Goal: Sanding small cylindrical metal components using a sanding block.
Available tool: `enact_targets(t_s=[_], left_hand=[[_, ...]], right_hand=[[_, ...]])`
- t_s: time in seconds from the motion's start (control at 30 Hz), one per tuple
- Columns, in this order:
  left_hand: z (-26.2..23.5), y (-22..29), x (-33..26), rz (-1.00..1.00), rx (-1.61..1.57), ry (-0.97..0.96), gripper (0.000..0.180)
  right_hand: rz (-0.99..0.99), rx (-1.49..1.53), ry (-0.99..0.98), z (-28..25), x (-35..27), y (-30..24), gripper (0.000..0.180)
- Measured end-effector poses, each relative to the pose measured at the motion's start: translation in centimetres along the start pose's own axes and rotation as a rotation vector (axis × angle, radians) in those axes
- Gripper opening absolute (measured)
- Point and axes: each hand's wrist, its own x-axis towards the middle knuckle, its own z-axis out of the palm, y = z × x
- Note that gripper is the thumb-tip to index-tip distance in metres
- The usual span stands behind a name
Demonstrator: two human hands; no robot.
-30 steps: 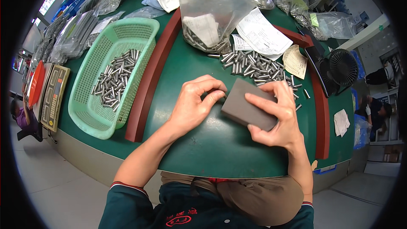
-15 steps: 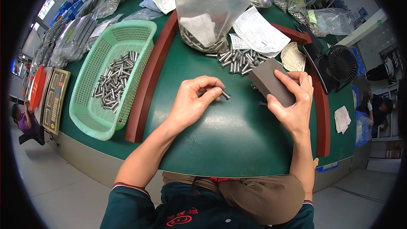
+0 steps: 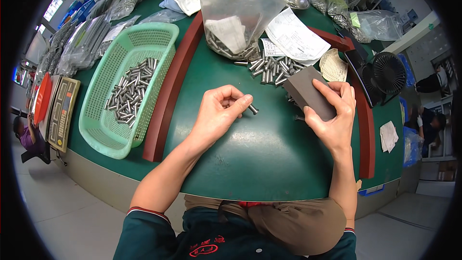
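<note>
Left hand (image 3: 217,115) pinching pin (image 3: 253,110); right hand (image 3: 338,119) gripping grey block (image 3: 309,91); green basket (image 3: 103,137) holding pins (image 3: 130,92).

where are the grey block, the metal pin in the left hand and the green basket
Grey block (image 3: 307,91), head view: middle of its visible surface
Metal pin (image 3: 253,109), head view: its exposed end
Green basket (image 3: 154,90), head view: its right side wall

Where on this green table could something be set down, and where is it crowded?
The broadest bare patch of green table lies between the left hand and right hand, running to the near edge. A narrower strip separates the left hand from the left red bar. Farther back, the loose pins, white sheet and clear bag crowd together.
</note>
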Motion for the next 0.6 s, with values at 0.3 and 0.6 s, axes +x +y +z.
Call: enact_targets(t_s=[0.3, 0.6], left_hand=[[-0.3, 0.2, 0.1, -0.019, -0.039, 0.005, 0.022], [-1.3, 0.5, 0.2, -0.439, -1.100, -0.165, 0.026]], right_hand=[[-0.001, 0.000, -0.004, 0.4, 0.0, 0.1, 0.052], [0.013, 0.017, 0.014, 0.2, -0.1, 0.1, 0.052]])
